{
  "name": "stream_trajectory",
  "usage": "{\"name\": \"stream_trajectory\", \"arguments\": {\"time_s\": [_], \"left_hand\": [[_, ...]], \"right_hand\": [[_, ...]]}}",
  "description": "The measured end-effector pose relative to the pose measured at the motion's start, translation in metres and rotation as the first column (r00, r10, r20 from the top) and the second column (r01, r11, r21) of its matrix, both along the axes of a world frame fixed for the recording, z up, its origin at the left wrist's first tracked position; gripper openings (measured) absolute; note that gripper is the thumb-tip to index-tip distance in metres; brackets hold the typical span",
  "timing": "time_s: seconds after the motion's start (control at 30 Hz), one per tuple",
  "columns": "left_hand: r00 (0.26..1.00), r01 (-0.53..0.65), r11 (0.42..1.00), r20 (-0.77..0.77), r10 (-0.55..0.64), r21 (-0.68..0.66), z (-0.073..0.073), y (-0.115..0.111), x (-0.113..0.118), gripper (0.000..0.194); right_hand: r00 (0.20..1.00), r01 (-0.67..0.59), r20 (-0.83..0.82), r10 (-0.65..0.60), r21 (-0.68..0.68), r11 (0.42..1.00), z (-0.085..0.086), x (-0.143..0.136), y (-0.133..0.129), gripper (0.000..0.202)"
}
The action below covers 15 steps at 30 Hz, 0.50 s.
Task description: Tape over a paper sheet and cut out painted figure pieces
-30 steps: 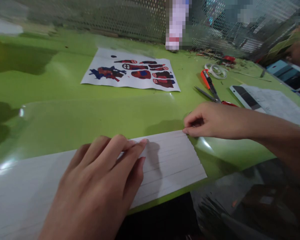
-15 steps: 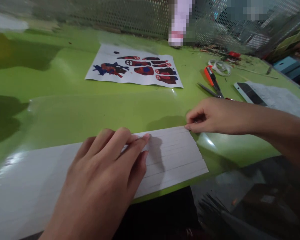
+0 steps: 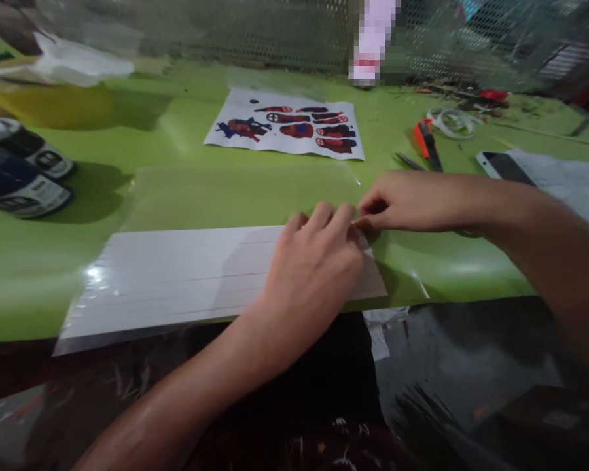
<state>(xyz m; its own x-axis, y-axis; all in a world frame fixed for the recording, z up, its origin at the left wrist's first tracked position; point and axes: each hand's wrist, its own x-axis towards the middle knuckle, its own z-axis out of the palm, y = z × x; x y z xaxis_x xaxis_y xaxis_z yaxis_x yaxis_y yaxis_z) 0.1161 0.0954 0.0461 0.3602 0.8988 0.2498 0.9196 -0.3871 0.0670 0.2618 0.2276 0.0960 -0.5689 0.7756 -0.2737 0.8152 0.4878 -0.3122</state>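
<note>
Wears dark maroon cloth [image 3: 275, 454] low in the view, printed with thin white squiggles [image 3: 343, 425] and a small orange star-like mark [image 3: 321, 447]. Shows black cloth [image 3: 319, 373] just above, plain as far as can be made out. Is bare at the left hand [image 3: 317, 255] and right hand [image 3: 397, 199], with slim fingers, narrow wrists and smooth, tapering forearms [image 3: 191, 386], uncovered wherever seen. Blurs somewhat at the knuckles.

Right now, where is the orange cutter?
In the head view, the orange cutter lies on the green table, beyond the right hand, just left of the white tape rings.
</note>
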Motion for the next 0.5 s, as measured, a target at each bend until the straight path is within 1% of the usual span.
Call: {"name": "stream_trajectory", "arguments": {"time_s": [0.03,0.1,0.17,0.2,0.3,0.4,0.5], "left_hand": [[1.000,0.001,1.000,0.012,-0.001,0.010,-0.004,0.001,0.000,0.027],[1.000,-0.003,1.000,0.015,0.003,0.015,-0.010,0.001,-0.002,0.027],[1.000,-0.011,1.000,0.008,0.011,0.005,-0.011,0.000,-0.004,0.027],[1.000,-0.016,1.000,0.009,0.016,0.005,-0.011,-0.001,-0.005,0.029],[1.000,-0.022,1.000,0.019,0.022,0.007,-0.009,-0.002,-0.004,0.032],[1.000,-0.016,1.000,0.025,0.016,-0.003,-0.007,-0.001,-0.005,0.031],[0.999,-0.012,1.000,0.038,0.013,-0.009,-0.007,-0.001,-0.006,0.030]], "right_hand": [[0.996,-0.042,0.074,0.045,-0.041,0.998,0.001,0.001,-0.002,0.028],[0.971,-0.048,0.231,0.066,-0.085,0.995,0.005,0.002,-0.004,0.029],[0.941,-0.040,0.334,0.056,-0.053,0.998,0.008,0.002,-0.006,0.034],[0.933,-0.051,0.355,0.058,-0.031,0.998,0.010,0.002,-0.006,0.034],[0.948,-0.084,0.309,0.072,0.026,0.996,0.013,0.006,-0.009,0.025],[0.973,-0.067,0.222,0.056,0.041,0.997,0.014,0.012,-0.017,0.017],[0.989,-0.029,0.146,0.023,0.039,0.999,0.014,0.017,-0.029,0.019]]}}
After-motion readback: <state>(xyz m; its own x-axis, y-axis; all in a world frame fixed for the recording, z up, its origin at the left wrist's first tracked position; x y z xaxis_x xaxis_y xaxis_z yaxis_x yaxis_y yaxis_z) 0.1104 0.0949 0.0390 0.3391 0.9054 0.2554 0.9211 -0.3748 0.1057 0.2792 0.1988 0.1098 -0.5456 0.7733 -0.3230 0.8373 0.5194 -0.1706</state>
